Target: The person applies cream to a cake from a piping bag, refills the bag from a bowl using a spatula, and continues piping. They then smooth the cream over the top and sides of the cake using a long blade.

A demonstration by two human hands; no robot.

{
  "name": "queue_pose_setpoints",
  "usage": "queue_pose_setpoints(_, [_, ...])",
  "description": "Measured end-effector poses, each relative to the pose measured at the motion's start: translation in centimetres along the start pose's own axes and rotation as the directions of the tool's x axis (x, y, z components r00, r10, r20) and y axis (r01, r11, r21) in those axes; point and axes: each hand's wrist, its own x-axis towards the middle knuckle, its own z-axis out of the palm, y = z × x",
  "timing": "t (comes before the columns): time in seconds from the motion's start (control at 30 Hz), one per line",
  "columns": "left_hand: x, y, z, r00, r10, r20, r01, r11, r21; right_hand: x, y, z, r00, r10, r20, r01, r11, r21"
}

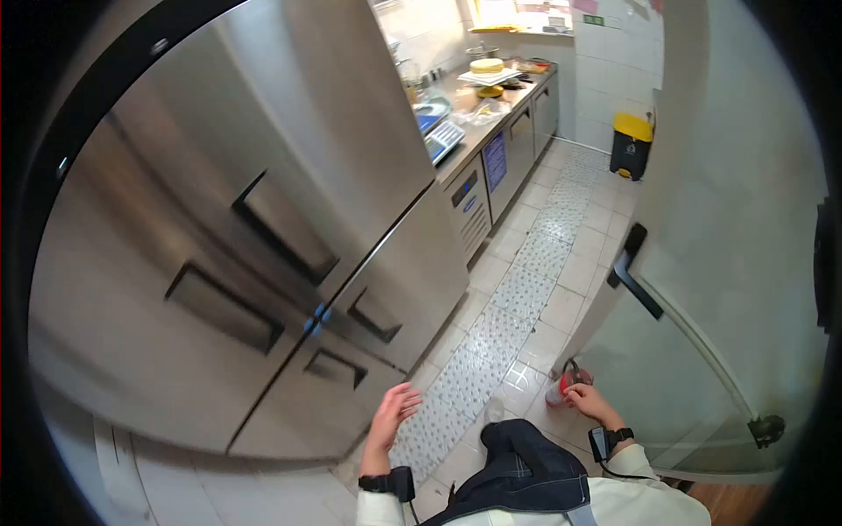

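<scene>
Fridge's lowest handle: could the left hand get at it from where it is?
Probably yes. The left hand is open and empty, close beside the handle, and nothing shows between them.

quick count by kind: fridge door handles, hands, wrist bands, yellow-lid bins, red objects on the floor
fridge door handles: 4
hands: 2
wrist bands: 2
yellow-lid bin: 1
red object: 1
total: 10
</scene>
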Motion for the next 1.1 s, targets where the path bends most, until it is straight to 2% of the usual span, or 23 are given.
queue_pose_setpoints(0.07, [3.5,0.8,3.9,0.928,-0.077,0.364,0.037,0.993,0.115,-2.0,1.1,-1.4,0.992,0.117,-0.046,-0.103,0.968,0.228])
queue_pose_setpoints(0.1, [13.3,7.5,0.9,0.934,-0.112,0.339,0.029,0.970,0.241,7.9,-3.3,3.7,0.996,0.094,-0.012,-0.084,0.935,0.344])
queue_pose_setpoints(0.17, [21.3,9.6,5.0,0.914,-0.066,0.401,-0.026,0.975,0.222,12.0,-5.9,0.0,0.968,0.242,0.070,-0.250,0.957,0.149])
queue_pose_setpoints(0.2, [24.7,10.8,6.0,0.916,-0.033,0.400,-0.046,0.982,0.185,14.3,-5.7,-0.5,0.980,0.194,0.054,-0.199,0.971,0.130])
queue_pose_setpoints(0.23, [27.2,12.5,6.4,0.910,-0.065,0.410,-0.025,0.977,0.210,15.5,-7.3,-0.7,0.988,0.152,0.009,-0.152,0.986,0.071])
queue_pose_setpoints(0.3, [32.3,15.2,8.6,0.862,-0.018,0.507,0.019,1.000,0.003,17.7,-10.6,-1.7,0.984,0.160,-0.075,-0.136,0.957,0.255])
queue_pose_setpoints(0.37, [37.7,17.3,10.7,0.835,-0.025,0.550,0.031,1.000,-0.002,19.8,-12.6,-3.2,0.987,0.146,-0.065,-0.110,0.918,0.381])
queue_pose_setpoints(0.4, [40.7,17.9,12.0,0.837,-0.045,0.545,0.048,0.999,0.009,20.5,-13.7,-4.1,0.979,0.203,-0.038,-0.159,0.859,0.488])
queue_pose_setpoints(0.43, [43.8,18.4,13.7,0.837,-0.064,0.543,0.064,0.998,0.020,22.1,-13.6,-5.1,0.974,0.219,-0.054,-0.166,0.857,0.489])
queue_pose_setpoints(0.5, [50.4,19.5,17.5,0.771,-0.018,0.636,0.024,1.000,-0.001,23.5,-12.6,-5.7,0.948,0.307,-0.087,-0.141,0.647,0.749])
queue_pose_setpoints(0.53, [52.7,20.9,20.1,0.764,0.002,0.645,0.006,1.000,-0.010,24.1,-13.3,-6.3,0.956,0.273,-0.103,-0.074,0.569,0.819])
queue_pose_setpoints(0.57, [54.8,22.3,22.6,0.753,0.032,0.658,-0.028,0.999,-0.016,24.4,-14.3,-6.2,0.950,0.293,-0.111,-0.074,0.553,0.830])
queue_pose_setpoints(0.6, [57.3,23.2,24.8,0.733,0.039,0.679,-0.033,0.999,-0.021,25.2,-15.9,-7.6,0.907,0.370,-0.203,-0.054,0.579,0.814])
queue_pose_setpoints(0.67, [62.2,24.9,28.7,0.680,0.054,0.731,0.072,0.988,-0.139,27.4,-16.9,-9.7,0.830,0.454,-0.325,-0.040,0.629,0.776])
queue_pose_setpoints(0.7, [64.1,25.8,30.6,0.666,0.063,0.743,0.072,0.986,-0.149,28.2,-17.4,-10.9,0.804,0.488,-0.339,-0.056,0.631,0.774])
queue_pose_setpoints(0.8, [69.0,26.3,34.0,0.713,0.073,0.697,0.154,0.954,-0.258,30.7,-17.4,-14.2,0.768,0.543,-0.339,-0.046,0.576,0.816])
queue_pose_setpoints(0.87, [72.8,26.5,35.7,0.733,0.069,0.677,0.170,0.945,-0.281,32.9,-16.6,-17.1,0.721,0.552,-0.419,0.065,0.548,0.834])
queue_pose_setpoints(0.9, [74.5,26.8,36.8,0.746,0.081,0.661,0.175,0.934,-0.312,34.2,-16.1,-18.7,0.721,0.555,-0.415,0.060,0.547,0.835])
queue_pose_setpoints(0.97, [77.9,26.9,38.8,0.775,0.082,0.626,0.150,0.939,-0.309,36.8,-14.0,-22.4,0.629,0.622,-0.466,0.089,0.538,0.838])
queue_pose_setpoints(1.03, [80.6,27.7,40.3,0.827,0.152,0.541,0.004,0.961,-0.276,39.5,-11.4,-26.4,0.628,0.632,-0.454,0.055,0.546,0.836])
queue_pose_setpoints(1.07, [81.7,29.3,41.2,0.829,0.171,0.532,-0.016,0.959,-0.283,41.4,-10.6,-29.4,0.628,0.627,-0.461,0.046,0.562,0.826])
queue_pose_setpoints(1.1, [81.9,30.9,41.6,0.855,0.181,0.485,-0.153,0.983,-0.097,42.7,-10.1,-32.2,0.644,0.611,-0.461,0.049,0.568,0.822])
